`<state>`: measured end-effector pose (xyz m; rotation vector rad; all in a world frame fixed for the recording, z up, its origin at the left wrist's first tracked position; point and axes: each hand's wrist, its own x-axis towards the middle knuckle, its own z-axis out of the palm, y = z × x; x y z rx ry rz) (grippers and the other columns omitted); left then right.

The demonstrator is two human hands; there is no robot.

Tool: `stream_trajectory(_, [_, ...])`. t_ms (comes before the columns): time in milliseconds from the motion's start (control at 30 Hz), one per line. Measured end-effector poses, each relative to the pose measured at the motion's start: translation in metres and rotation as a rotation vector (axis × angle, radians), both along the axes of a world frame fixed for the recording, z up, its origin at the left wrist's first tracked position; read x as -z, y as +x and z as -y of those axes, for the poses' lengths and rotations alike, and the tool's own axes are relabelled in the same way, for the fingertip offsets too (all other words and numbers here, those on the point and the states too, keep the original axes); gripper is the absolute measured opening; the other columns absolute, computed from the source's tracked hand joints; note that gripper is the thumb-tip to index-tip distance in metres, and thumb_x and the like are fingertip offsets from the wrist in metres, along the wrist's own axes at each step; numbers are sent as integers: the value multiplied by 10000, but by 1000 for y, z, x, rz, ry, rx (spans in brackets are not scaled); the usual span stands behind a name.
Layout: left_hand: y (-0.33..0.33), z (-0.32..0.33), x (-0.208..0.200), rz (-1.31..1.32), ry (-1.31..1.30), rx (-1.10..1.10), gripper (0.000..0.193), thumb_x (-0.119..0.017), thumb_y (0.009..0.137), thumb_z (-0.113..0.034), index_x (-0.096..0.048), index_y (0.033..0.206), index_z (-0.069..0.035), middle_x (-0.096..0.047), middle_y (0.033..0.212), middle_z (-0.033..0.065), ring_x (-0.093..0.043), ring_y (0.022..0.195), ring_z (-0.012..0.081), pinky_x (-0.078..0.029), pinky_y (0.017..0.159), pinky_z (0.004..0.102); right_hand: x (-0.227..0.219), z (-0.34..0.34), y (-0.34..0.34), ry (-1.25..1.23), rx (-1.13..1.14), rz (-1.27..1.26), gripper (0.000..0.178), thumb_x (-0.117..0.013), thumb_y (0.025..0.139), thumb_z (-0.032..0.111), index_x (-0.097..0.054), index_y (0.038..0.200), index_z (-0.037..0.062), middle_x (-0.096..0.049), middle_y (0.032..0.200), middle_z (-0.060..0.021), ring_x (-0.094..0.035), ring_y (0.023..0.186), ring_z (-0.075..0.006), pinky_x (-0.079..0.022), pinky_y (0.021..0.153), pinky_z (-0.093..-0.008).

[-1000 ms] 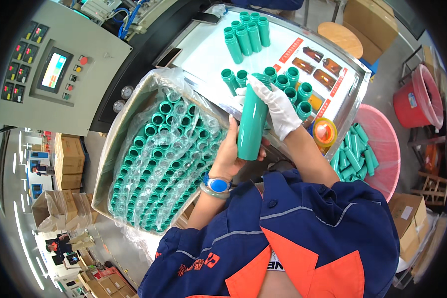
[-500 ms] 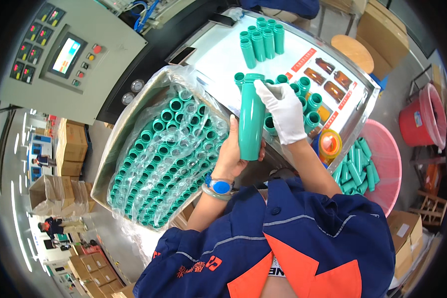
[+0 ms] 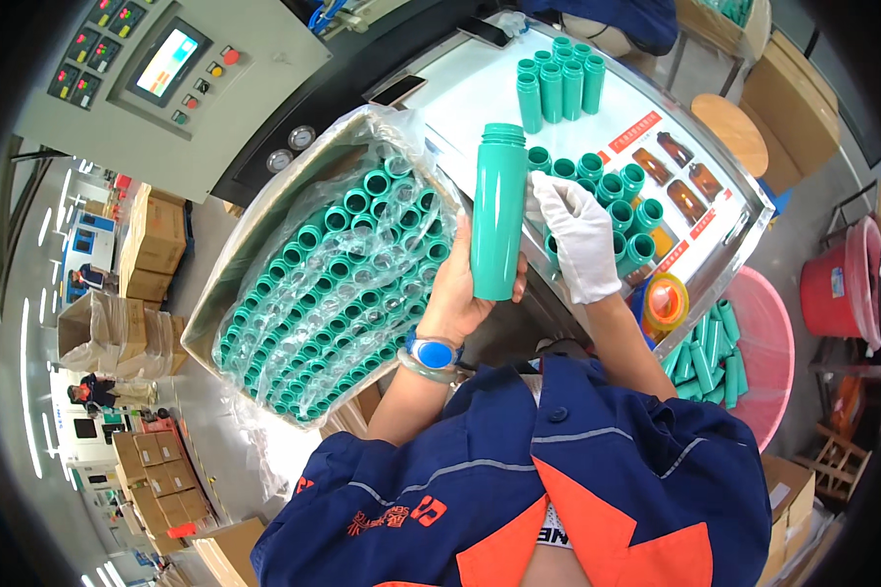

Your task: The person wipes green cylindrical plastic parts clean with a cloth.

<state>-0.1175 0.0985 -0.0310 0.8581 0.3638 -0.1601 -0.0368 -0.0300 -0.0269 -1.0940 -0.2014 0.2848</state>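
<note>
Upright in my bare left hand (image 3: 452, 298) is a glossy green plastic bottle (image 3: 499, 215) with a threaded neck and no cap. My fingers wrap round its lower half from behind. My right hand (image 3: 582, 245), in a white glove, is just right of the bottle with its fingertips drawn together. Whether the fingertips touch the bottle or pinch something small, I cannot tell. Beyond the glove, several open-necked green bottles (image 3: 614, 186) stand on the table (image 3: 450, 103). Another group of green bottles (image 3: 561, 88) stands farther back.
At left, a plastic-lined carton (image 3: 255, 235) holds rows of green bottles under clear film. A pink tub (image 3: 768, 367) of loose green bottles stands at right. A tape roll (image 3: 668, 301) lies near the table edge, phones (image 3: 398, 90) farther back. A control panel (image 3: 117, 83) rises at upper left.
My gloved right hand has come away from the bottle's neck and sits lower, to its right. My left hand still holds the bottle, now slightly higher in view. The whole view has shifted.
</note>
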Motion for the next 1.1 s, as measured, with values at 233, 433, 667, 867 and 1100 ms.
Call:
stream_trajectory(233, [0,10,-10,-18,370,-130,676,-204,956,-597,-541,1049,-18,-610,804,118,-607,638,190,-534,605,305,-4,-8,-9,27,3,-32,298,-575,939,191,-595,1141,-26,-625,929,21,-517,756,-13,-432,648,-166])
stream_trajectory(433, [-1,11,-9,22,451,-165,671,-201,968,-576,-537,1042,0,-606,863,121,-594,682,184,-508,653,306,7,-8,-20,-484,114,556,307,-496,945,81,-507,1197,-94,-554,1225,-192,-596,1020,-247,-470,885,-292])
stream_trajectory(667, [4,10,3,156,798,-376,545,-261,1019,-414,-493,1148,61,-518,1191,189,-498,1059,261,-362,953,316,16,-19,-35,-362,99,558,394,-422,973,102,-393,1316,-91,-473,1308,-253,-516,1170,-334,-391,989,-343])
stream_trajectory(867, [-5,12,3,307,1260,-356,429,-340,1010,-272,-354,1296,47,-490,1219,240,-490,1122,330,-374,948,377,13,-23,-40,-364,101,602,479,-449,970,212,-349,1343,-71,-554,1153,-285,-569,1059,-377,-457,872,-395])
stream_trajectory(1100, [-7,12,12,369,1363,-363,439,-418,982,-238,-369,1286,74,-459,1261,260,-460,1167,349,-348,992,384,19,-18,-39,-417,84,599,347,-524,901,158,-511,1171,-61,-541,1082,-292,-529,975,-452,-429,848,-471])
